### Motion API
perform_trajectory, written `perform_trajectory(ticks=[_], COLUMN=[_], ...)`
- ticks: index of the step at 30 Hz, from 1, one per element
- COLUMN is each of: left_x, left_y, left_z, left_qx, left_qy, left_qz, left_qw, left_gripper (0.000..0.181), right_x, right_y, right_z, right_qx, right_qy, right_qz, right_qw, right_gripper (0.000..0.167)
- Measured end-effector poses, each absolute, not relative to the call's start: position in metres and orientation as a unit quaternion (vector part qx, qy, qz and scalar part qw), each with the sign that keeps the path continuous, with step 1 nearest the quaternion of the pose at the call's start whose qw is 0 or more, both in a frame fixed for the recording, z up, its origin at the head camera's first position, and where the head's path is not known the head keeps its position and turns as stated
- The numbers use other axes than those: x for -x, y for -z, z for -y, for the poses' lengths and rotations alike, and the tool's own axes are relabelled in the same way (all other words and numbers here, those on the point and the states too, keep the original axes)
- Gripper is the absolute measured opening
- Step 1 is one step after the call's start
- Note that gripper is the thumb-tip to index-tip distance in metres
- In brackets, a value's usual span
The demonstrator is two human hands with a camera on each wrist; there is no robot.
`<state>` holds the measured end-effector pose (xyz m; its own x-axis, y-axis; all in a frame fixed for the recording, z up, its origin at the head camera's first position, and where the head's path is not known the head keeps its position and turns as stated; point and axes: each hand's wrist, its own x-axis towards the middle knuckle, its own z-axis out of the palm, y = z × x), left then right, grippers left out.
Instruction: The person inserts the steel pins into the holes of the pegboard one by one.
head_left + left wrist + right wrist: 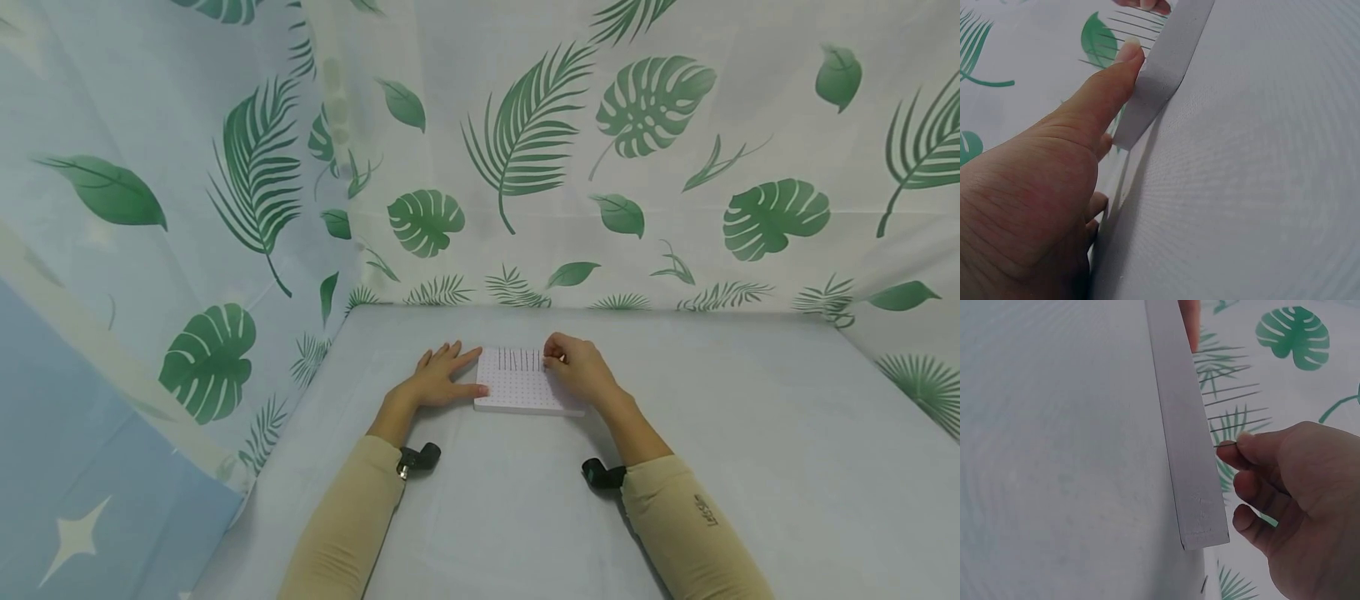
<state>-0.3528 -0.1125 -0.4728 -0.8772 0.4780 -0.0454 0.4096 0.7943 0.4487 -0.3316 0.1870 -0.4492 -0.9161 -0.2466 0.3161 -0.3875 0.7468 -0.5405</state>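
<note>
A white board (528, 393) with a grid of small holes lies flat on the table. Along its far part stands a row of several thin dark pins (517, 359). My left hand (441, 379) rests at the board's left side with fingers spread, its thumb (1130, 53) on the board near the edge. At the right end of the row, my right hand (583, 367) pinches another thin pin (1226, 445) between thumb and index finger. That pin's lower end meets the board's top; whether it sits in a hole cannot be made out.
A pale cloth covers the table (510, 500). One small dark pin (1204, 584) lies beyond the board's right end in the right wrist view. Leaf-printed curtains (525, 258) hang behind and at the sides. Black wrist cameras (602, 474) sit at both sleeves.
</note>
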Motion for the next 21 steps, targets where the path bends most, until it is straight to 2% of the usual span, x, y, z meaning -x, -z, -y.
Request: perform_trajectory(ticks=[21], left_x=[0.3524], left_y=[0.4711], left_z=[0.1117], left_qx=[-0.227], left_qy=[-0.216], left_qz=[-0.946], left_qw=[0.087], left_gripper=[0.094], right_x=[0.3333], right_y=[0.4486], right_z=[-0.1846], right_qx=[-0.155], right_qy=[-0.300], right_qz=[0.935], right_qw=[0.105], right_gripper=[0.006])
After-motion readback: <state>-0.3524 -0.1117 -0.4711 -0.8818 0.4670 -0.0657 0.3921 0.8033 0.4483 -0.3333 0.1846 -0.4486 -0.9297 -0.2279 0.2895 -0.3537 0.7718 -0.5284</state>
